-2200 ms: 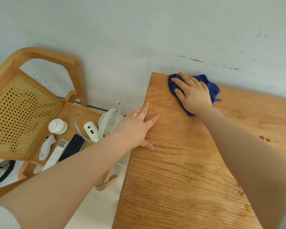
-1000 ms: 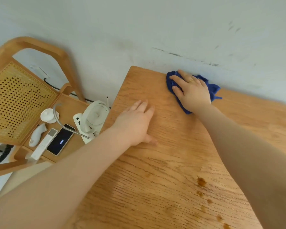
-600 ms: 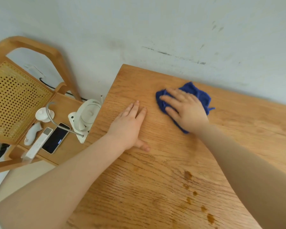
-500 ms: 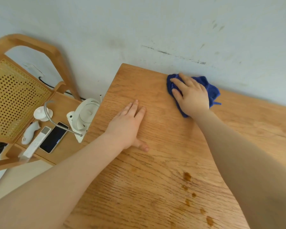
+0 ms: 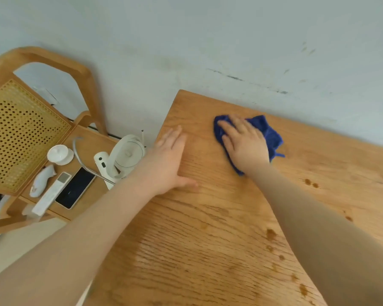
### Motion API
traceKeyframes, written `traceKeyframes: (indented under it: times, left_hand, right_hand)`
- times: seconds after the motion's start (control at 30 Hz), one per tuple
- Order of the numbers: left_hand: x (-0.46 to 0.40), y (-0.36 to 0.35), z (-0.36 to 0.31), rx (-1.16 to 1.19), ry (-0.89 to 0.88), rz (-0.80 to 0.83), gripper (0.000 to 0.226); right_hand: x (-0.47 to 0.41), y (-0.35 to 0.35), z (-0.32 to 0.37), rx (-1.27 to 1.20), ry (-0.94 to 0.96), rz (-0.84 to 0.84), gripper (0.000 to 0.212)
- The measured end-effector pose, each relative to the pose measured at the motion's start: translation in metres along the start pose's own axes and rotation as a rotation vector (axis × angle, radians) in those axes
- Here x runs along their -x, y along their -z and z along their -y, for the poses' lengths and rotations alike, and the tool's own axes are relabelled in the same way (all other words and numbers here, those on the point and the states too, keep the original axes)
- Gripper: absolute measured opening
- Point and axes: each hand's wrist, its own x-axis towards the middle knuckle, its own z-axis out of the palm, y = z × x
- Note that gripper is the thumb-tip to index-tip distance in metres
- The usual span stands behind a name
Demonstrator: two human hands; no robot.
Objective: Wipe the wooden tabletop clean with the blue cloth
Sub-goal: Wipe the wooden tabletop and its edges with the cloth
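The wooden tabletop (image 5: 208, 239) fills the lower right, its far edge against a pale wall. My right hand (image 5: 244, 144) presses flat on the crumpled blue cloth (image 5: 271, 134) near the table's far left corner; the cloth sticks out past my fingers on the left and right. My left hand (image 5: 168, 162) lies flat, fingers together, on the table's left edge, holding nothing. Several brown stains (image 5: 271, 234) dot the wood nearer to me, and two small ones (image 5: 310, 183) sit right of my right forearm.
Left of the table stands a wooden chair (image 5: 31, 129) with a cane back. On its seat lie a small white fan (image 5: 126, 154), a white cup (image 5: 59, 154), a dark phone (image 5: 75, 187), a white remote (image 5: 51, 193) and a white handheld device (image 5: 41, 181).
My right hand has slid the cloth back from the wall edge toward me and slightly left. My left hand stays flat at the table's left edge.
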Motion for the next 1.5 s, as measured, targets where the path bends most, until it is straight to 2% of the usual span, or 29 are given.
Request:
traceKeyframes:
  times: [0.07, 0.1, 0.2, 0.37, 0.5, 0.6, 0.7, 0.8, 0.93, 1.0, 1.07, 1.17, 1.23, 1.33, 1.5]
  left_hand:
    - [0.005, 0.008, 0.021, -0.002, -0.001, -0.039, 0.111]
    - [0.008, 0.011, 0.031, 0.017, 0.018, -0.050, 0.106]
    - [0.018, 0.015, 0.055, 0.073, 0.073, -0.087, 0.089]
    - [0.030, 0.021, 0.075, 0.110, -0.018, -0.097, 0.073]
    - [0.019, 0.027, 0.084, 0.143, -0.089, -0.111, 0.071]
    - [0.004, 0.020, 0.084, 0.073, -0.176, 0.045, 0.078]
    - [-0.007, 0.013, 0.083, -0.051, -0.212, 0.175, 0.097]
    - [-0.005, 0.007, 0.077, -0.159, -0.206, 0.202, 0.111]
    - [-0.004, 0.009, 0.067, -0.251, -0.178, 0.192, 0.109]
    - [-0.005, 0.013, 0.064, -0.253, -0.160, 0.213, 0.109]
    - [-0.007, 0.013, 0.064, -0.270, -0.139, 0.228, 0.110]
    - [-0.010, 0.011, 0.060, -0.285, -0.116, 0.241, 0.110]
    - [-0.011, 0.010, 0.058, -0.275, -0.103, 0.252, 0.109]
    - [-0.009, 0.011, 0.060, -0.230, -0.068, 0.265, 0.109]
    - [-0.003, 0.012, 0.047, -0.145, 0.012, 0.304, 0.106]
  right_hand:
    - [-0.025, -0.010, 0.025, 0.010, -0.190, 0.033, 0.043]
    - [-0.033, -0.015, 0.042, 0.008, -0.219, 0.046, 0.043]
    - [-0.032, -0.028, 0.090, -0.003, -0.103, 0.067, 0.043]
    - [0.019, -0.039, 0.148, -0.040, 0.126, 0.049, 0.045]
    - [-0.025, -0.032, 0.136, -0.050, 0.135, -0.019, 0.044]
    - [-0.076, -0.031, 0.116, -0.022, -0.030, 0.011, 0.040]
    - [-0.104, -0.033, 0.108, -0.023, -0.112, 0.035, 0.042]
    - [-0.073, -0.037, 0.109, -0.070, -0.050, -0.001, 0.043]
    - [0.003, -0.027, 0.098, -0.072, 0.095, -0.049, 0.047]
    - [0.003, -0.023, 0.084, -0.066, 0.142, -0.024, 0.046]
    - [-0.023, -0.023, 0.072, -0.071, 0.076, -0.038, 0.047]
    - [-0.068, -0.024, 0.052, -0.026, -0.181, -0.062, 0.042]
    - [-0.078, -0.026, 0.046, 0.006, -0.220, -0.053, 0.041]
    - [-0.045, -0.028, 0.057, -0.030, -0.130, -0.046, 0.041]
    - [0.042, -0.018, 0.051, -0.033, 0.186, -0.042, 0.044]
